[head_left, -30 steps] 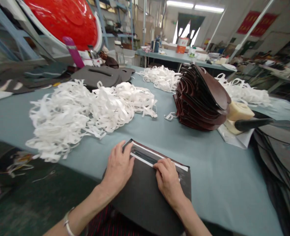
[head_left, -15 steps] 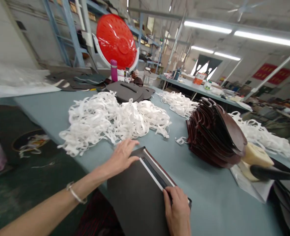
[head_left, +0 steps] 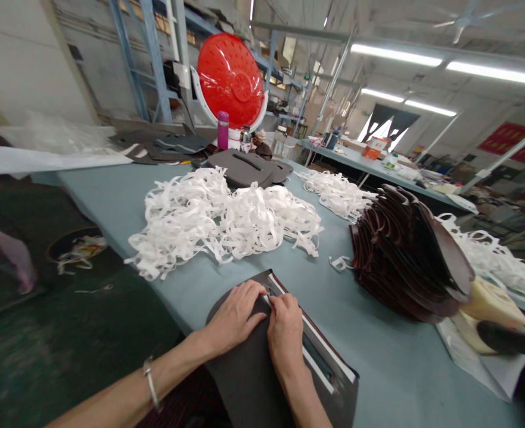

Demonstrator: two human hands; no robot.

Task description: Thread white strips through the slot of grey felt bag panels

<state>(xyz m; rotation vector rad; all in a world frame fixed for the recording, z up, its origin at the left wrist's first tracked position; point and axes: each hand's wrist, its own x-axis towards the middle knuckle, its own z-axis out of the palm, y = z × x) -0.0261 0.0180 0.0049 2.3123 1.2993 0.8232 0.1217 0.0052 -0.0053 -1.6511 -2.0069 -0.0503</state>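
My open left hand [head_left: 234, 310] lies on a dark leather panel [head_left: 244, 380] at bottom center. My right hand [head_left: 285, 333] rests just beside it, at the panel's white-edged slot [head_left: 318, 359]; I cannot tell whether it grips.

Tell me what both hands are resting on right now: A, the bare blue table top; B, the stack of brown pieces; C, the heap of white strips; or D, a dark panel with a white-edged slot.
D. The left hand and right hand both lie on the dark panel at one end of its slot, well apart from the white strips.
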